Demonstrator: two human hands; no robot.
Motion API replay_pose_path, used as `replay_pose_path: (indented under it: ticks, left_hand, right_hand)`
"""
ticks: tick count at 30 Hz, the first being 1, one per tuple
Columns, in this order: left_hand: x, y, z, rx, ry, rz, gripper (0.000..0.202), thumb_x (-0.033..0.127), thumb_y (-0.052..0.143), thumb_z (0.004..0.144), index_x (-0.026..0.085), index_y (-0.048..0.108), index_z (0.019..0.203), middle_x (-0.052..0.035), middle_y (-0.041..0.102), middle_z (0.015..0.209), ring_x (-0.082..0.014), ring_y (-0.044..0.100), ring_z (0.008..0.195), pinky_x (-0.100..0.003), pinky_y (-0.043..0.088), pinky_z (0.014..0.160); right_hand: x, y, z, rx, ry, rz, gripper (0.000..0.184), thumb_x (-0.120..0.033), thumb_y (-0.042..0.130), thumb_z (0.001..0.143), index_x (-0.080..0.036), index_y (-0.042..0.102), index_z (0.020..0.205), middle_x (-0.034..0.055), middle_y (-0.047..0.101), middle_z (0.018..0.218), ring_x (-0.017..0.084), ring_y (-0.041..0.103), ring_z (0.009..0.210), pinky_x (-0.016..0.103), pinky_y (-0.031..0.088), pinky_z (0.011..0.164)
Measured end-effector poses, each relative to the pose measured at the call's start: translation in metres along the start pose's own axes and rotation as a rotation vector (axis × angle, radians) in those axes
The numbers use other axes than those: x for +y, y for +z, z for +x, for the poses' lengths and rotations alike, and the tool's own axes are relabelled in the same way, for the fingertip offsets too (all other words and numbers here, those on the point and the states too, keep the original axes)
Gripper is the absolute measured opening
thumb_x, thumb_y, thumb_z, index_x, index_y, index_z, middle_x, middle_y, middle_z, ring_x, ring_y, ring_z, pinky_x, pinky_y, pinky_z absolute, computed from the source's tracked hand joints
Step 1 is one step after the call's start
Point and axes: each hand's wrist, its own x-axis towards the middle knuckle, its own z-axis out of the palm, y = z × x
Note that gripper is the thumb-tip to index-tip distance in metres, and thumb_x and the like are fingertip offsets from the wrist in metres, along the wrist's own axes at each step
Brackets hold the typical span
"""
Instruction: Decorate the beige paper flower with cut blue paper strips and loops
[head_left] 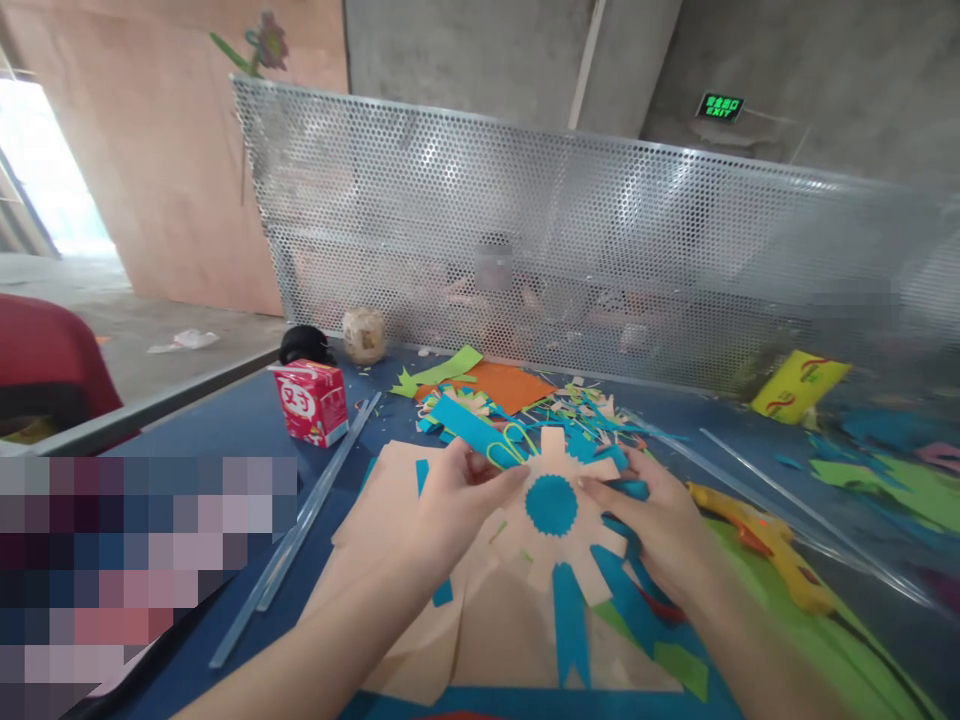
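Pale paper sheets [390, 500] lie under your work, partly hidden by your L forearm. Glue gun [776, 545], yellow, sits just R of your R wrist, over a green sheet [810, 640]. Clear sticks [315, 510] lie on the L, nr a red box [313, 402]. Beyond your hands: orange sheet [510, 387], scraps [589, 408]; yellow packet [802, 387] far R.

The paper flower [551, 505], pale petals w/ scalloped blue ctr, is held up btwn both hands, above the sheets. Your L grip [461, 490] is clamped on its L side, thumb in front; R grip [652, 510] is pinched on its R side, thumb in front too. Blue strip [469, 425] & yellow-green loops [510, 447] are by your L fingers; can't tell if attached.

Tabletop [202, 430] is dk blue, cluttered. Perforated metal screen [420, 180] runs along the back; a person [495, 300] shows dimly thru it. Exit sign [721, 107] glows green up R; red chair [52, 365] far L.
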Motion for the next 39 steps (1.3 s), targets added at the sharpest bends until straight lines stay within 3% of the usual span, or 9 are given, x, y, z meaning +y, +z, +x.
replay_pose_path:
  ticks: [4,7,13,21,25,28,31,39]
  left_hand:
    - [-0.003,-0.004,0.004,0.094,0.056,0.04,0.017,0.027,0.061,0.068,0.016,0.053,0.059,0.0049,0.046,0.045,-0.0074,0.039,0.043,-0.021,0.031,0.046]
    - [-0.013,-0.007,0.01,0.048,0.082,-0.007,0.017,0.031,0.059,0.07,0.015,0.056,0.068,0.0021,0.052,0.054,-0.0084,0.044,0.048,-0.02,0.031,0.047]
    - [-0.02,-0.012,0.013,0.005,0.091,-0.122,0.023,0.037,0.057,0.071,0.017,0.053,0.062,0.0013,0.055,0.06,-0.012,0.052,0.063,-0.023,0.038,0.06]
    - [-0.027,-0.016,0.018,0.031,0.117,-0.129,0.021,0.036,0.062,0.064,0.016,0.059,0.071,-0.0029,0.063,0.063,-0.0177,0.058,0.064,-0.028,0.043,0.062]
    - [-0.021,-0.011,0.014,0.011,0.117,-0.11,0.024,0.039,0.056,0.07,0.016,0.057,0.077,-0.0016,0.062,0.061,-0.015,0.058,0.06,-0.026,0.043,0.06]
    - [-0.013,-0.005,0.008,-0.044,0.145,-0.025,0.021,0.029,0.062,0.068,0.017,0.054,0.082,0.0016,0.062,0.06,-0.0126,0.058,0.059,-0.023,0.044,0.057]
    - [-0.009,-0.001,0.005,-0.087,0.151,0.01,0.036,0.017,0.066,0.063,0.018,0.049,0.095,0.0013,0.066,0.073,-0.0137,0.061,0.069,-0.023,0.047,0.061]
    - [-0.012,0.002,0.007,-0.056,0.147,0.008,0.039,0.014,0.064,0.064,0.018,0.046,0.098,-0.0011,0.067,0.079,-0.0145,0.062,0.071,-0.024,0.049,0.062]
  right_hand:
    - [-0.001,0.001,0.001,0.042,0.01,0.007,0.05,-0.037,0.071,0.056,-0.019,0.053,0.099,0.0036,0.06,0.086,0.021,0.06,0.076,0.033,0.048,0.068]
    - [-0.001,0.002,0.001,0.022,0.008,0.007,0.045,-0.036,0.071,0.056,-0.018,0.054,0.094,0.0028,0.06,0.081,0.02,0.06,0.071,0.033,0.048,0.066]
    - [-0.005,0.0,0.0,0.012,-0.051,-0.058,0.035,-0.035,0.068,0.06,-0.019,0.056,0.089,0.0026,0.061,0.079,0.019,0.06,0.071,0.032,0.047,0.066]
    - [-0.015,-0.001,-0.003,0.016,-0.077,-0.275,0.031,-0.037,0.065,0.062,-0.02,0.055,0.086,0.0028,0.062,0.079,0.018,0.059,0.073,0.029,0.044,0.066]
    - [-0.012,-0.001,-0.001,0.055,-0.127,-0.325,0.027,-0.036,0.064,0.062,-0.02,0.056,0.083,0.0011,0.063,0.076,0.016,0.059,0.068,0.026,0.043,0.061]
    - [-0.009,-0.001,0.0,0.085,-0.151,-0.355,0.026,-0.036,0.064,0.062,-0.02,0.056,0.082,0.0008,0.063,0.075,0.017,0.059,0.066,0.026,0.043,0.06]
    - [-0.009,-0.001,0.0,0.087,-0.145,-0.355,0.027,-0.037,0.064,0.062,-0.02,0.055,0.081,0.0011,0.063,0.075,0.017,0.06,0.067,0.026,0.043,0.06]
    - [-0.009,-0.001,-0.001,0.095,-0.144,-0.371,0.029,-0.035,0.065,0.06,-0.02,0.055,0.083,0.001,0.064,0.076,0.017,0.06,0.068,0.026,0.043,0.062]
